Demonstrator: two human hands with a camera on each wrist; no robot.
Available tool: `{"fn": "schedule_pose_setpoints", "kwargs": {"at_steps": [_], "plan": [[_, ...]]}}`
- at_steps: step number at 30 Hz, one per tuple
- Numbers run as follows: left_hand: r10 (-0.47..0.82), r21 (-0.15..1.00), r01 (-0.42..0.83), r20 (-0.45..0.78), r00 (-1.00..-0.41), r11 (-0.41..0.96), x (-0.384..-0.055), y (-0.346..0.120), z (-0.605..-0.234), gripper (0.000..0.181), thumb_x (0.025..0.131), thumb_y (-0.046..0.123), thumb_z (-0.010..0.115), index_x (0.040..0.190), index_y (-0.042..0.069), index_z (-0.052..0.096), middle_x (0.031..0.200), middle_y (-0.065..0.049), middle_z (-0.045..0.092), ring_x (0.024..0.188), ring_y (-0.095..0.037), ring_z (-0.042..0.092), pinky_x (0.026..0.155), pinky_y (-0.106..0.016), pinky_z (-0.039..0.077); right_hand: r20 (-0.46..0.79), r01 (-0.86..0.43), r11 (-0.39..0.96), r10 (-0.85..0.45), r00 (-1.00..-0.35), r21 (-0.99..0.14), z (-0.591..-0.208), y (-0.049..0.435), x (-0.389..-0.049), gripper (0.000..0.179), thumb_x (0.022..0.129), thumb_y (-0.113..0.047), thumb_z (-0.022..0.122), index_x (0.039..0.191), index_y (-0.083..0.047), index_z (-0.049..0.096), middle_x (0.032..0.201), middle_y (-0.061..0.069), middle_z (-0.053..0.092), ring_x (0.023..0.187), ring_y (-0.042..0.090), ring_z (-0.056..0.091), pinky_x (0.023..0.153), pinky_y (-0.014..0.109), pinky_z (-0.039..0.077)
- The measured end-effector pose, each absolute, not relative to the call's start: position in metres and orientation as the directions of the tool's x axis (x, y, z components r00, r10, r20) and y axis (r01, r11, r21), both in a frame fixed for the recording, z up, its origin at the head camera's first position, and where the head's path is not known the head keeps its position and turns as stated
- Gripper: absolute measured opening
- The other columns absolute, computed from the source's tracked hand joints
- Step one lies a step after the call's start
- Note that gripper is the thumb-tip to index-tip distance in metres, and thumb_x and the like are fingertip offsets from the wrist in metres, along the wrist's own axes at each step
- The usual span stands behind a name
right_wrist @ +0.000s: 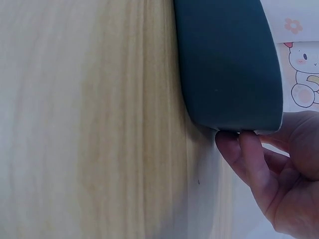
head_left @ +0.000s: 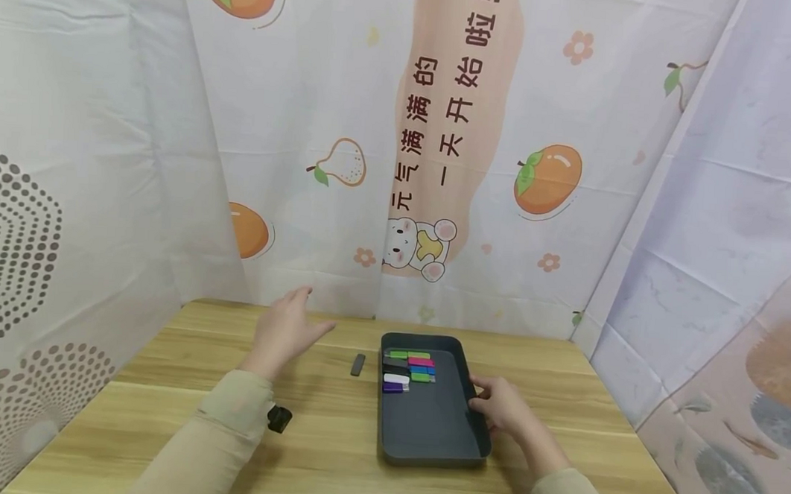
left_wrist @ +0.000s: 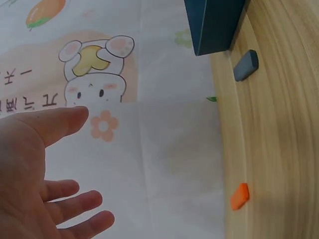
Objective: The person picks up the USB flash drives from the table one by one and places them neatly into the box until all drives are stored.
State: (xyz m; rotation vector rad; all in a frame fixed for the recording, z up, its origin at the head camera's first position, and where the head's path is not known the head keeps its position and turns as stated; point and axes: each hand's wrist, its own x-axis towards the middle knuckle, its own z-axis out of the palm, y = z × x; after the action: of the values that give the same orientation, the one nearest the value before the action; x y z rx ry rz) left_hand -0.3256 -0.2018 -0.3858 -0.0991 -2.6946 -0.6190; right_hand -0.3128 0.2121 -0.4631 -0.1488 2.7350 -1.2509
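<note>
A dark grey rectangular tray [head_left: 436,428] stands on the table. In its far left part lie several USB flash drives [head_left: 397,379], coloured green, pink, blue, black, white and purple. My right hand [head_left: 504,408] grips the tray's right wall, its fingers bent against the outside in the right wrist view. My left hand [head_left: 286,334] hovers over the table, left of the tray, with fingers spread and nothing held. Between that hand and the tray lies a dark grey flash drive [head_left: 358,364]. The left wrist view also shows a small orange piece [left_wrist: 240,196], which the left hand hides in the head view.
The wooden table [head_left: 317,452] ends at a printed curtain [head_left: 316,220] behind. More curtains hang on the left [head_left: 103,187] and right [head_left: 706,218]. Both wrists wear small black devices [head_left: 279,418].
</note>
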Motion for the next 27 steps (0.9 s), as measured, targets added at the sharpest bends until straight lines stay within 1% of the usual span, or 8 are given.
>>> {"fn": "schedule_pose_setpoints", "kwargs": {"at_steps": [4, 10, 15, 20, 23, 27], "plan": [[-0.064, 0.458, 0.102, 0.333, -0.941, 0.883, -0.332, -0.207, -0.391, 0.092, 0.087, 0.052, 0.076, 0.151, -0.003, 0.040, 0.148, -0.026, 0.049, 0.131, -0.047, 0.049, 0.102, -0.062, 0.043, -0.076, -0.037, 0.654, -0.144, -0.987, -0.755, -0.463, 0.212, -0.313, 0.056, 0.093, 0.002, 0.069, 0.146, -0.001, 0.053, 0.098, 0.013, 0.069, 0.064, 0.023, 0.066, 0.046, 0.041, 0.056], [-0.147, 0.587, 0.009, 0.218, -0.965, 0.810, -0.340, -0.213, -0.402, 0.099, 0.088, 0.054, 0.073, 0.156, -0.003, 0.029, 0.153, -0.027, 0.041, 0.134, -0.050, 0.044, 0.097, -0.068, 0.042, -0.081, -0.032, 0.661, -0.140, -0.987, -0.750, -0.462, 0.213, -0.313, 0.055, 0.093, 0.001, 0.069, 0.146, -0.001, 0.053, 0.100, 0.014, 0.069, 0.067, 0.023, 0.066, 0.046, 0.041, 0.057], [-0.192, 0.633, -0.061, 0.142, -0.971, 0.772, -0.348, -0.216, -0.414, 0.106, 0.088, 0.059, 0.070, 0.158, -0.004, 0.021, 0.155, -0.029, 0.035, 0.137, -0.051, 0.038, 0.099, -0.073, 0.037, -0.080, -0.034, 0.663, -0.141, -0.987, -0.748, -0.462, 0.212, -0.313, 0.056, 0.093, 0.001, 0.069, 0.146, -0.001, 0.053, 0.100, 0.014, 0.069, 0.067, 0.023, 0.066, 0.046, 0.040, 0.056], [-0.236, 0.654, -0.113, 0.102, -0.966, 0.748, -0.357, -0.218, -0.426, 0.104, 0.087, 0.058, 0.069, 0.156, -0.005, 0.024, 0.153, -0.030, 0.037, 0.134, -0.053, 0.040, 0.099, -0.075, 0.034, -0.081, -0.034, 0.657, -0.144, -0.986, -0.753, -0.462, 0.213, -0.313, 0.056, 0.093, 0.002, 0.069, 0.146, 0.000, 0.053, 0.099, 0.014, 0.069, 0.068, 0.024, 0.066, 0.046, 0.041, 0.057], [-0.250, 0.645, -0.136, 0.089, -0.964, 0.752, -0.361, -0.218, -0.434, 0.100, 0.088, 0.056, 0.068, 0.155, -0.006, 0.027, 0.152, -0.031, 0.037, 0.132, -0.055, 0.040, 0.099, -0.075, 0.033, -0.082, -0.035, 0.652, -0.147, -0.986, -0.757, -0.462, 0.213, -0.313, 0.056, 0.092, 0.002, 0.069, 0.146, 0.000, 0.053, 0.100, 0.015, 0.069, 0.070, 0.024, 0.067, 0.047, 0.041, 0.057], [-0.253, 0.638, -0.147, 0.077, -0.964, 0.756, -0.365, -0.217, -0.444, 0.098, 0.089, 0.058, 0.068, 0.152, -0.007, 0.031, 0.150, -0.032, 0.037, 0.131, -0.057, 0.039, 0.099, -0.075, 0.032, -0.084, -0.035, 0.648, -0.152, -0.985, -0.761, -0.463, 0.213, -0.314, 0.056, 0.092, 0.003, 0.069, 0.146, 0.000, 0.053, 0.099, 0.015, 0.069, 0.071, 0.024, 0.067, 0.047, 0.042, 0.057]]}}
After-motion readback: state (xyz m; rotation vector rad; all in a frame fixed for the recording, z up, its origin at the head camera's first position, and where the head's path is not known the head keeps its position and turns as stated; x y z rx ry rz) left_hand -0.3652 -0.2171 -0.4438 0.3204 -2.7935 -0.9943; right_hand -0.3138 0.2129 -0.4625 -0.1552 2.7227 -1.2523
